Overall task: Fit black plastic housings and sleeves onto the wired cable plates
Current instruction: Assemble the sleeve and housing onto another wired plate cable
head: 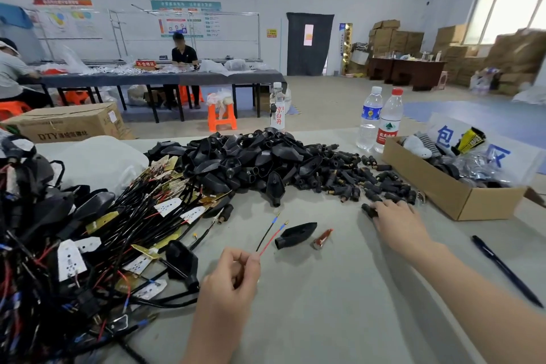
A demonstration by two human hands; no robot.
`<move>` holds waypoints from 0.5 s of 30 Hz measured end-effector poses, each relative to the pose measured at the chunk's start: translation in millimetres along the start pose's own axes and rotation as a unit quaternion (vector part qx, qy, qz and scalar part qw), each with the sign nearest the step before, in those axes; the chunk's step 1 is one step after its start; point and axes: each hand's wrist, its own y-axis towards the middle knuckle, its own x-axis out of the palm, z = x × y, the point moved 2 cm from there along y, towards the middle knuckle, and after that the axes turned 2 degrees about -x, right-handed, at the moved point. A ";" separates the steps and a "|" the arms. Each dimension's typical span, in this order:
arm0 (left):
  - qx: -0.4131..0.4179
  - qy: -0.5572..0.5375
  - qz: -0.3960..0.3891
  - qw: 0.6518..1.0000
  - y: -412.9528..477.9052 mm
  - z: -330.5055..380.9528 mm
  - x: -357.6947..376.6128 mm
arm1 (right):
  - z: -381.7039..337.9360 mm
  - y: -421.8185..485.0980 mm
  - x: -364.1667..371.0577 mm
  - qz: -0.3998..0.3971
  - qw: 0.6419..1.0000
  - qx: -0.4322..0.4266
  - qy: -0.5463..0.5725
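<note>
My left hand pinches a cable whose thin black and red wires stick up and to the right with small metal tips. A single black housing lies on the table just right of those wires, with a small red-brown piece beside it. My right hand reaches to the near edge of the pile of small black sleeves and its fingers are on one black sleeve. A heap of black housings lies behind. Wired cable plates are tangled at the left.
A cardboard box with odds and ends stands at the right, two water bottles behind it. A dark pen lies near my right forearm. A white plastic bag sits at the back left. People work at a far table.
</note>
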 end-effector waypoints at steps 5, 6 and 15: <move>-0.029 -0.018 0.018 0.999 -1.2 1.9 -0.5 | -8.2 -12.0 -8.8 0.012 0.997 -0.028 0.077; -0.032 -0.018 0.016 0.999 -0.9 1.2 -0.7 | -14.3 -19.1 -15.0 0.034 0.989 -0.032 0.143; -0.066 -0.083 -0.023 0.994 1.8 7.9 0.9 | -78.7 -100.6 -39.8 0.041 0.741 0.007 0.670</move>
